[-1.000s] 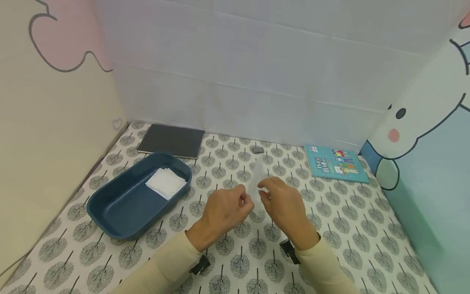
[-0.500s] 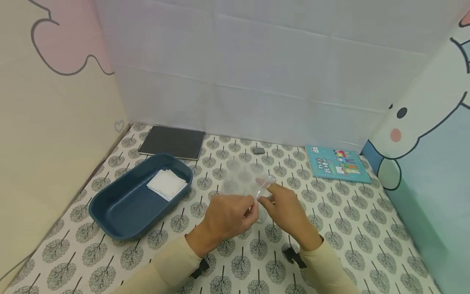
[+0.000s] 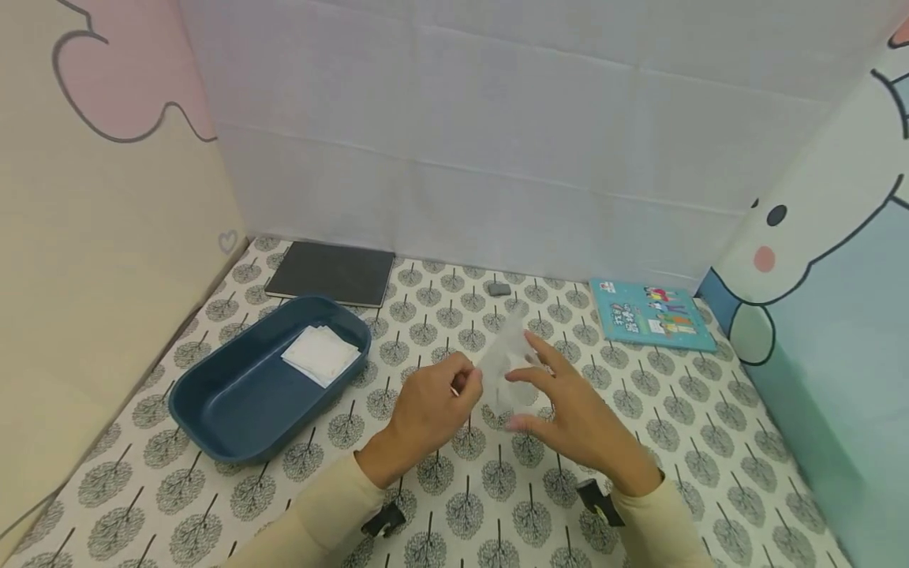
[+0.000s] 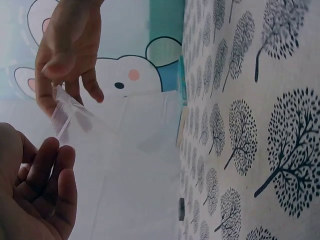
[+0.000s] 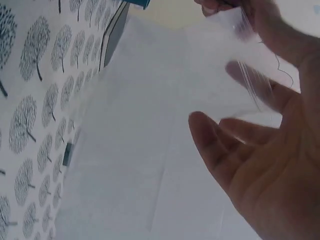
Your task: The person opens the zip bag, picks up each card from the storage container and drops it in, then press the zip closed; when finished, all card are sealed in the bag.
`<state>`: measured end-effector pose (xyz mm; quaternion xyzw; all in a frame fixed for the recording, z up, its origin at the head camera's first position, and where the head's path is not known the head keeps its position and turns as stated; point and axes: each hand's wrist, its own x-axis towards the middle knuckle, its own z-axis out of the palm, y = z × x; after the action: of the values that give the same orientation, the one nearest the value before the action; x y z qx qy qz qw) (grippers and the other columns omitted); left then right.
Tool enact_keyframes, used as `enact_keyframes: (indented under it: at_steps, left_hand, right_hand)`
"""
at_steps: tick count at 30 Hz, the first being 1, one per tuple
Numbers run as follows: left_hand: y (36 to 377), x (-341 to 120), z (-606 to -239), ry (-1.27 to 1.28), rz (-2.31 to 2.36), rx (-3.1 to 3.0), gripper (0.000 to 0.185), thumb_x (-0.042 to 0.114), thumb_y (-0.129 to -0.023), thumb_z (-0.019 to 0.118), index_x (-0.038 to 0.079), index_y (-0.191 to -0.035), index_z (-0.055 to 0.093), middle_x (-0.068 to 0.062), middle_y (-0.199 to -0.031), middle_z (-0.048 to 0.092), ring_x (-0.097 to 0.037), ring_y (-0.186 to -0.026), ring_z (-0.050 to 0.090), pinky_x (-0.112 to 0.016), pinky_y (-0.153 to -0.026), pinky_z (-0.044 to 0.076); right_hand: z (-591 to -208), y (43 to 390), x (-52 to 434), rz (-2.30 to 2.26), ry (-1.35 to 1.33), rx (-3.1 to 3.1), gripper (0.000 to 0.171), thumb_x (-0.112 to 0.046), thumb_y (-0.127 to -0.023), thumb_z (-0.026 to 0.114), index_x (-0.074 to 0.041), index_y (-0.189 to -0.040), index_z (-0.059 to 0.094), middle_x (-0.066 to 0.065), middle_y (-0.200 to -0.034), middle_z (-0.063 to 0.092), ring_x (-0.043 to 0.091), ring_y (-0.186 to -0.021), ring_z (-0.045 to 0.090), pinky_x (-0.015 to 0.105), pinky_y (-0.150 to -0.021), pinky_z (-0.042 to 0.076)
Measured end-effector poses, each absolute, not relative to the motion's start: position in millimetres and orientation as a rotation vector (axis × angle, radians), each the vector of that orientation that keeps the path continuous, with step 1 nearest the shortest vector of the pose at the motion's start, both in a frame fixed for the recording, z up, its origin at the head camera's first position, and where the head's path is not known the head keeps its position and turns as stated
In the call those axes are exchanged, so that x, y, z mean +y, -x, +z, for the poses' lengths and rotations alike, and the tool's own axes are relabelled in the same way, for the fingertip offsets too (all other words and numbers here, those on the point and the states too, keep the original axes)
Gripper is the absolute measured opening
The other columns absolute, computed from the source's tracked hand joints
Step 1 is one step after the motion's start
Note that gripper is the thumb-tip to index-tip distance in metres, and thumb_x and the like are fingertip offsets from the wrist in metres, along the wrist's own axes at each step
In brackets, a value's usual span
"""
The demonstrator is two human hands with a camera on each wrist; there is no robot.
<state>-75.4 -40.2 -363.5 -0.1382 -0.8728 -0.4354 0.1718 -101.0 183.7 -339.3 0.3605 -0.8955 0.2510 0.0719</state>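
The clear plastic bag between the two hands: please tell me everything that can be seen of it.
The clear plastic bag is small, thin and see-through, so the tree-patterned tablecloth shows through it. A ribbed strip, which looks like a zip seal, runs along one edge. It is held up above the table, tilted. The left hand pinches one edge; the right hand, fingers spread, touches it with thumb and fingertips. It looks empty.

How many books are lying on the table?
2. A dark book lies at the back left, behind the blue tray; a turquoise book lies at the back right. No others visible.
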Motion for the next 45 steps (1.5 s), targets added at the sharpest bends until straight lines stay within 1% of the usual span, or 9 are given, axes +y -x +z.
enact_keyframes:
  at_steps: [4, 8, 11, 16, 19, 22, 28, 37, 45]
  left_hand:
    - [76, -42, -362, 0.27, -1.497, -2.503, 0.016, 0.021, -0.099, 0.056, 0.02, -0.084, 0.061, 0.017, -0.071, 0.063, -0.003, -0.056, 0.056, -0.027, -0.055, 0.047]
    - [77, -40, -366, 0.263, -1.478, -2.559, 0.019, 0.021, -0.098, 0.056, 0.021, -0.079, 0.058, 0.018, -0.067, 0.059, -0.003, -0.052, 0.05, -0.026, -0.052, 0.043]
    - [77, -39, -370, 0.265, -1.502, -2.58, 0.021, 0.022, -0.098, 0.056, 0.021, -0.077, 0.057, 0.016, -0.065, 0.058, -0.006, -0.05, 0.049, -0.025, -0.048, 0.041]
    - [78, -39, -372, 0.228, -1.808, -2.546, 0.024, 0.023, -0.101, 0.051, 0.015, -0.08, 0.06, 0.007, -0.069, 0.065, -0.017, -0.062, 0.063, -0.027, -0.047, 0.041]
    - [80, -38, -374, 0.209, -1.972, -2.536, 0.027, 0.021, -0.103, 0.047, 0.009, -0.081, 0.058, -0.001, -0.07, 0.065, -0.024, -0.071, 0.067, -0.028, -0.049, 0.042]
    - [81, -38, -377, 0.194, -2.067, -2.526, 0.031, 0.019, -0.104, 0.044, 0.007, -0.078, 0.055, -0.005, -0.068, 0.063, -0.024, -0.074, 0.066, -0.03, -0.054, 0.044]
    - [83, -38, -383, 0.166, -2.093, -2.553, 0.032, 0.018, -0.104, 0.041, 0.009, -0.076, 0.053, -0.007, -0.069, 0.062, -0.031, -0.076, 0.066, -0.03, -0.055, 0.043]
    - [79, -40, -389, 0.283, -2.123, -2.558, 0.033, 0.021, -0.108, 0.034, 0.008, -0.087, 0.055, -0.004, -0.099, 0.068, -0.022, -0.088, 0.059, -0.04, -0.082, 0.049]
    - [82, -42, -386, 0.098, -2.078, -2.673, 0.028, 0.034, -0.1, 0.061, 0.007, -0.099, 0.05, -0.003, -0.085, 0.069, -0.03, -0.076, 0.069, -0.032, -0.058, 0.047]
  right_hand:
    - [-341, 106, 193, 0.589, -1.169, -2.478, 0.05, -0.054, -0.07, 0.079, -0.014, -0.091, 0.06, 0.016, -0.15, 0.047, 0.028, -0.102, 0.062, 0.035, -0.069, 0.052]
    - [-342, 108, 195, 0.632, -1.157, -2.312, 0.051, -0.06, -0.085, 0.068, -0.013, -0.078, 0.05, 0.016, -0.134, 0.062, 0.018, -0.075, 0.059, 0.026, -0.061, 0.043]
    - [-337, 106, 195, 0.651, -1.172, -2.271, 0.048, -0.056, -0.094, 0.062, -0.012, -0.076, 0.052, 0.014, -0.123, 0.068, 0.023, -0.083, 0.067, 0.028, -0.064, 0.047]
    - [-333, 100, 193, 0.578, -1.169, -2.367, 0.064, -0.063, -0.089, 0.062, -0.006, -0.118, 0.065, 0.008, -0.111, 0.073, 0.031, -0.094, 0.07, 0.046, -0.079, 0.056]
    - [-338, 98, 191, 0.589, -1.082, -2.528, 0.102, -0.063, -0.075, 0.075, -0.009, -0.153, 0.039, 0.006, -0.119, 0.071, 0.034, -0.101, 0.067, 0.053, -0.086, 0.052]
    - [-349, 99, 187, 0.641, -1.009, -2.653, 0.125, -0.053, -0.061, 0.088, -0.008, -0.159, 0.027, 0.007, -0.132, 0.063, 0.035, -0.116, 0.058, 0.055, -0.097, 0.046]
    - [-366, 101, 187, 0.811, -0.992, -2.672, 0.084, -0.033, -0.063, 0.092, -0.005, -0.136, 0.061, 0.008, -0.134, 0.062, 0.031, -0.124, 0.056, 0.049, -0.1, 0.047]
    - [-373, 101, 179, 1.114, -0.885, -2.743, 0.093, -0.028, -0.067, 0.09, -0.006, -0.147, 0.049, 0.01, -0.136, 0.061, 0.032, -0.127, 0.056, 0.052, -0.104, 0.043]
    - [-380, 103, 177, 0.94, -0.896, -2.549, 0.057, -0.017, -0.066, 0.092, -0.008, -0.118, 0.072, -0.001, -0.105, 0.075, 0.021, -0.101, 0.069, 0.042, -0.089, 0.054]
